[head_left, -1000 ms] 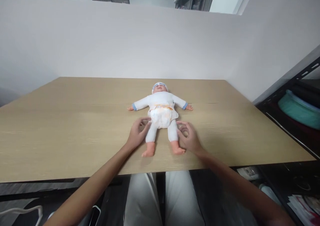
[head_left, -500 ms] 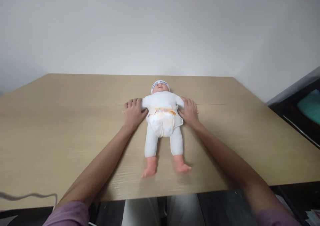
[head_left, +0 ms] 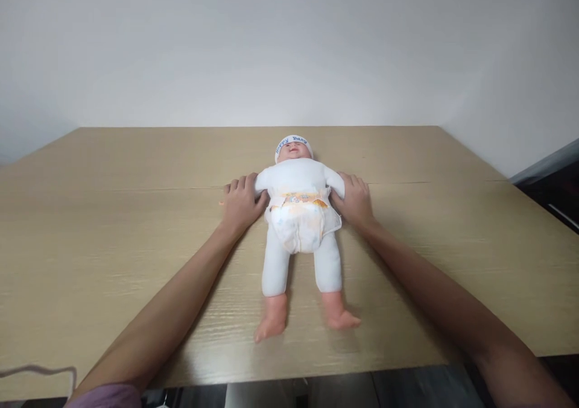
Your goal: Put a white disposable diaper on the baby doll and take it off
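Both arms of the doll (head_left: 296,176) were now held, the left hand (head_left: 239,204) and right hand (head_left: 356,202) having moved up from beside its thighs; each was partly curled around an arm, so the doll seemed steadied. It lay face up on the table (head_left: 136,245), a diaper (head_left: 298,221) about its hips; the near edge ran beyond its feet, the table spread wide to either side of it, and the wall (head_left: 271,52) rose past its head.

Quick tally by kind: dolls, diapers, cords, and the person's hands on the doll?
Doll: 1
Diaper: 1
Cord: 1
Hands on the doll: 2 (left hand, right hand)
Total: 5
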A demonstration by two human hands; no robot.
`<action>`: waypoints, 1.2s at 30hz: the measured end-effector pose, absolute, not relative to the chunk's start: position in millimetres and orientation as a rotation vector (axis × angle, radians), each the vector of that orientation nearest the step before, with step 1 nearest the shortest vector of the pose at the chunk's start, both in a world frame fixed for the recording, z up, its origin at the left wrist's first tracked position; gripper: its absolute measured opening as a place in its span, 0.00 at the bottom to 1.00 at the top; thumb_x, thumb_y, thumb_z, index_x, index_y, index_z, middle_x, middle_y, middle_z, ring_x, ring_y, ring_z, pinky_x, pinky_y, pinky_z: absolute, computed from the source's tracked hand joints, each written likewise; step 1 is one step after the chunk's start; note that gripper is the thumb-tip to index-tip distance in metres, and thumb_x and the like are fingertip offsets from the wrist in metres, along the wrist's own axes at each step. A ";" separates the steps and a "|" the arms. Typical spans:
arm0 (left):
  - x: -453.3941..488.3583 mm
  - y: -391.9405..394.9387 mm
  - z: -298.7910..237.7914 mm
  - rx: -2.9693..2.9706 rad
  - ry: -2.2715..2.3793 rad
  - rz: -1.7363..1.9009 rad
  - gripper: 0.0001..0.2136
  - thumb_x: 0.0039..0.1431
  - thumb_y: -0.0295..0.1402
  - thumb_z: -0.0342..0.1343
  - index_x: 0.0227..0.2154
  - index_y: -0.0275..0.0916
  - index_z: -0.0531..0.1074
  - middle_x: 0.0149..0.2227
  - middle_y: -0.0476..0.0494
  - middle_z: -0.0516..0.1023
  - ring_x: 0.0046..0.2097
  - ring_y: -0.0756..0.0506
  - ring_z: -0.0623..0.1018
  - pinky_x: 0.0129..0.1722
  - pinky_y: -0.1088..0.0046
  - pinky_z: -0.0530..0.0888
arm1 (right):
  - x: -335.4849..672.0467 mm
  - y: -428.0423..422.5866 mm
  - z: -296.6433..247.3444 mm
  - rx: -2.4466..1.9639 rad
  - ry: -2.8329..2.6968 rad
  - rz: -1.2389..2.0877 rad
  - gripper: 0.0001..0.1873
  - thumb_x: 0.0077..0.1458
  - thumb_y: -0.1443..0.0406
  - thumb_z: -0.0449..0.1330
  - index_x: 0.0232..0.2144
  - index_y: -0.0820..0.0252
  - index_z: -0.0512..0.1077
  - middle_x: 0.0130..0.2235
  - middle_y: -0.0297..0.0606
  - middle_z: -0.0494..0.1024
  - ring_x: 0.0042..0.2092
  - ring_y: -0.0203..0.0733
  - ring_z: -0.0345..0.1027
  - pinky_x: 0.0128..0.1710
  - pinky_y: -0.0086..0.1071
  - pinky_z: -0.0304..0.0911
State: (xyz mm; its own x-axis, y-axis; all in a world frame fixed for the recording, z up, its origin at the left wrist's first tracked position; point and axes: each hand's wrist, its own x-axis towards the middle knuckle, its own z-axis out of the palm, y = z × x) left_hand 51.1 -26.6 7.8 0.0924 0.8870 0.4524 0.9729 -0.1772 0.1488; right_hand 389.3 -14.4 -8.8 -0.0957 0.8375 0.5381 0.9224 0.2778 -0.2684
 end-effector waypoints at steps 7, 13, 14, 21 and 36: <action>46.4 -28.2 7.6 -2.190 -1.845 -0.686 0.27 0.73 0.48 0.50 0.64 0.34 0.72 0.55 0.24 0.81 0.56 0.24 0.76 0.57 0.50 0.65 | 388.9 -17.5 -5.2 -1.575 -1.875 -0.136 0.21 0.68 0.58 0.58 0.57 0.63 0.76 0.52 0.54 0.82 0.54 0.62 0.72 0.56 0.49 0.62; 59.9 -61.4 15.3 -2.229 -1.803 -0.810 0.28 0.74 0.50 0.49 0.63 0.32 0.73 0.56 0.23 0.82 0.57 0.25 0.77 0.60 0.49 0.64 | 397.6 -35.9 -2.8 -1.568 -1.781 -0.131 0.22 0.65 0.59 0.57 0.57 0.63 0.75 0.52 0.54 0.83 0.53 0.60 0.72 0.56 0.48 0.63; 63.7 -72.3 17.5 -2.233 -1.792 -0.847 0.28 0.74 0.51 0.49 0.63 0.33 0.73 0.56 0.24 0.82 0.57 0.25 0.77 0.60 0.49 0.64 | 400.0 -41.9 -1.4 -1.565 -1.771 -0.120 0.23 0.64 0.59 0.57 0.57 0.62 0.75 0.52 0.54 0.83 0.54 0.60 0.72 0.57 0.49 0.64; 87.8 -210.0 34.2 -2.221 -1.871 -1.159 0.25 0.67 0.50 0.59 0.58 0.37 0.73 0.54 0.28 0.83 0.55 0.28 0.80 0.59 0.51 0.69 | 415.6 -129.3 17.2 -1.343 -1.654 0.079 0.22 0.61 0.58 0.59 0.55 0.58 0.75 0.52 0.50 0.82 0.53 0.56 0.75 0.57 0.47 0.70; 91.1 -589.4 -70.1 -2.563 -2.929 -0.685 0.29 0.50 0.53 0.65 0.54 0.51 0.71 0.52 0.33 0.83 0.55 0.25 0.84 0.53 0.46 0.81 | 428.1 -410.9 6.8 -0.880 -2.185 0.501 0.21 0.65 0.58 0.66 0.60 0.45 0.78 0.51 0.42 0.85 0.50 0.58 0.79 0.53 0.53 0.73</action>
